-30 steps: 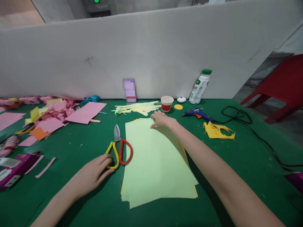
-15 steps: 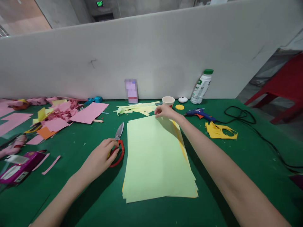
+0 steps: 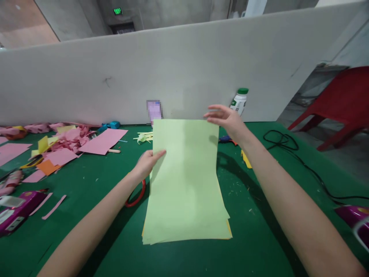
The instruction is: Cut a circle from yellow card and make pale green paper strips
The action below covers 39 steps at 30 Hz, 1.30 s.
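Hands, two, apart: left hand (image 3: 146,164) clamped on pale green paper (image 3: 186,181), just right of the red scissor handle (image 3: 142,192); right hand (image 3: 228,120) farther right, fingers loosely spread, contact unclear; possible fault: creased or skewed sheets from one-sided hold.

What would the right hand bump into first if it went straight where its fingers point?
Probably the raised top edge of the green paper; depth is unclear, so the right hand might pass over it toward the blurred purple object behind.
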Each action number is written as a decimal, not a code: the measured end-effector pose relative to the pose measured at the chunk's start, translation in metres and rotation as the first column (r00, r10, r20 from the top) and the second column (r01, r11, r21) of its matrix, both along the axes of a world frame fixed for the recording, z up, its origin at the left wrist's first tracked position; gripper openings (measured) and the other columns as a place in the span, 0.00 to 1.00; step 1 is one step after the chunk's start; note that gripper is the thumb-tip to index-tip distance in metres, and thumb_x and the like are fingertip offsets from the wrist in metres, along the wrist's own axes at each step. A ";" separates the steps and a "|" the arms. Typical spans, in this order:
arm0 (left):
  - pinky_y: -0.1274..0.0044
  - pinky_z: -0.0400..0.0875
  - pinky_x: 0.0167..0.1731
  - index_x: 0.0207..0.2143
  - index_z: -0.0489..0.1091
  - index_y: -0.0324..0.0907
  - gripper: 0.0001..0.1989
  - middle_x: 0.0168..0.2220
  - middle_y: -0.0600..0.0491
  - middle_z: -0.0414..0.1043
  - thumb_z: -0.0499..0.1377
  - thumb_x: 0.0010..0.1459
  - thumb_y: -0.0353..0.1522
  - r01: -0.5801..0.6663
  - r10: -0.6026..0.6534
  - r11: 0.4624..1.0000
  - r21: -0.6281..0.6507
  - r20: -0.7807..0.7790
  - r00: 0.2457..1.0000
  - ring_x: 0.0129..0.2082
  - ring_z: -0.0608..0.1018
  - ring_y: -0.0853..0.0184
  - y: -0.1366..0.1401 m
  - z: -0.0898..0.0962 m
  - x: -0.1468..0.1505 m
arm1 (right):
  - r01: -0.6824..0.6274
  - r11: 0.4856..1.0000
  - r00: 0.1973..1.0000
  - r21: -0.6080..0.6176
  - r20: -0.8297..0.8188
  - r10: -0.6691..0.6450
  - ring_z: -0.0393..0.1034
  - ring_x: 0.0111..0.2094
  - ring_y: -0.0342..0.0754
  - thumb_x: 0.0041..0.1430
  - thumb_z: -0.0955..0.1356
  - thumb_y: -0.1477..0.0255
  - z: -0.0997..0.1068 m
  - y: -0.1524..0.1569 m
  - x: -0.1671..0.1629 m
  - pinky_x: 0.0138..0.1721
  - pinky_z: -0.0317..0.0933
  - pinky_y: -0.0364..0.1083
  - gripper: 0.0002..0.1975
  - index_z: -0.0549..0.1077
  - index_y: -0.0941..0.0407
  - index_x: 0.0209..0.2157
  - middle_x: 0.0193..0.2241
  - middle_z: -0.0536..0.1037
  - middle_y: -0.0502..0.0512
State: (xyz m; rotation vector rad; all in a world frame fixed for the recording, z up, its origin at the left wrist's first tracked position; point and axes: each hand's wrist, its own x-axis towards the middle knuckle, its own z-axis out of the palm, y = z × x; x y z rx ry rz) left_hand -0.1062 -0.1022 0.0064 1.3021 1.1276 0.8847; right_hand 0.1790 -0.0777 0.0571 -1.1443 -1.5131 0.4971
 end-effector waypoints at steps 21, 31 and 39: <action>0.79 0.73 0.20 0.29 0.73 0.36 0.09 0.25 0.49 0.77 0.64 0.44 0.32 0.025 -0.014 0.966 -0.257 0.044 0.999 0.21 0.78 0.65 -0.016 0.011 -0.002 | 0.381 0.886 0.893 -0.264 0.354 -0.279 0.60 0.50 0.59 0.54 0.61 0.58 -0.043 -0.063 0.000 0.46 0.56 0.57 0.28 0.59 0.59 0.53 0.51 0.66 0.68; 0.75 0.74 0.35 0.32 0.73 0.37 0.10 0.33 0.47 0.77 0.61 0.48 0.35 -0.051 0.058 0.998 -0.043 0.190 0.980 0.36 0.78 0.59 0.000 0.032 -0.007 | -0.114 0.911 0.974 -0.395 -0.225 0.025 0.72 0.35 0.48 0.43 0.70 0.67 -0.025 -0.066 -0.024 0.32 0.66 0.46 0.22 0.68 0.57 0.42 0.37 0.77 0.57; 0.73 0.71 0.38 0.31 0.71 0.35 0.08 0.29 0.50 0.74 0.58 0.52 0.33 -0.047 -0.025 0.979 0.196 0.350 0.937 0.36 0.77 0.61 -0.008 0.067 0.007 | 0.023 0.998 0.986 0.053 -0.168 -0.014 0.70 0.33 0.47 0.46 0.69 0.71 0.031 -0.081 -0.027 0.37 0.65 0.49 0.04 0.71 0.56 0.26 0.30 0.76 0.52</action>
